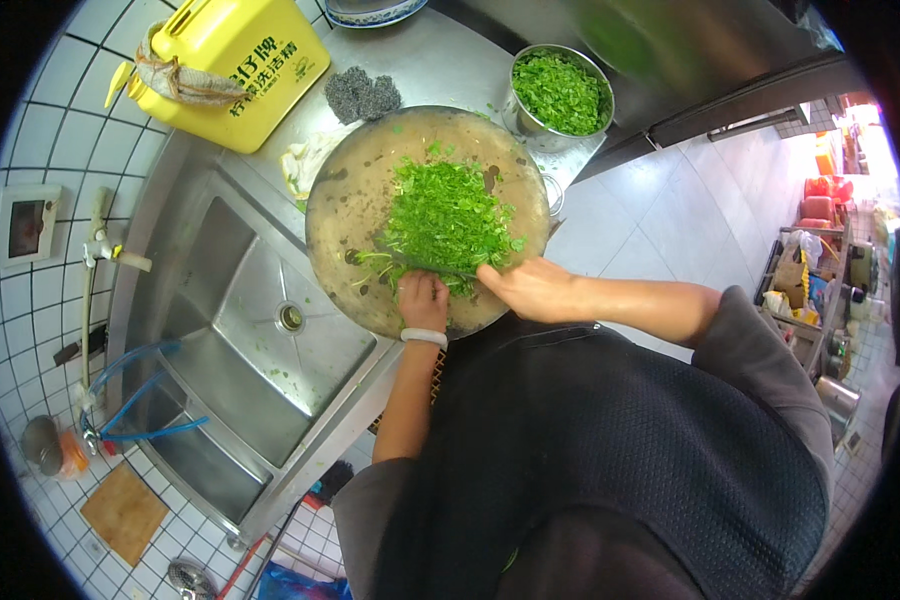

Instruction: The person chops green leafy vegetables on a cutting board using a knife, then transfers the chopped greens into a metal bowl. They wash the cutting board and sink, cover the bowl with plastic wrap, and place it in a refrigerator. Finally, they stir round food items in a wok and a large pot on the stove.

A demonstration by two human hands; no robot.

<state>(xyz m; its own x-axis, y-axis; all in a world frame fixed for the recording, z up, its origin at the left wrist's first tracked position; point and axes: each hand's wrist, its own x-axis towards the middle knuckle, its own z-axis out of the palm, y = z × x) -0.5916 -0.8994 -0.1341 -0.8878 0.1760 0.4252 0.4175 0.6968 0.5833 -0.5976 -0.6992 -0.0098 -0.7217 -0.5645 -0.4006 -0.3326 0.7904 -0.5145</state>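
Observation:
A heap of chopped leafy green herbs (446,214) covers the middle of a round wooden chopping block (345,202). My right hand (532,289) grips a knife, whose dark blade (439,266) lies along the near edge of the heap; the handle is hidden in my fist. Just on the near side of the blade, my left hand (422,294) presses down on the greens with curled fingers, wearing a pale bangle (424,337) at the wrist. Several uncut stems (375,259) stick out to the left of it. What lies under my left fingers is mostly hidden.
A steel pot (521,116) of chopped greens stands beyond the block at right. Steel scouring pads (361,94), a white cloth (315,157) and a yellow detergent jug (270,67) sit behind it. A stainless sink (262,300) adjoins on the left.

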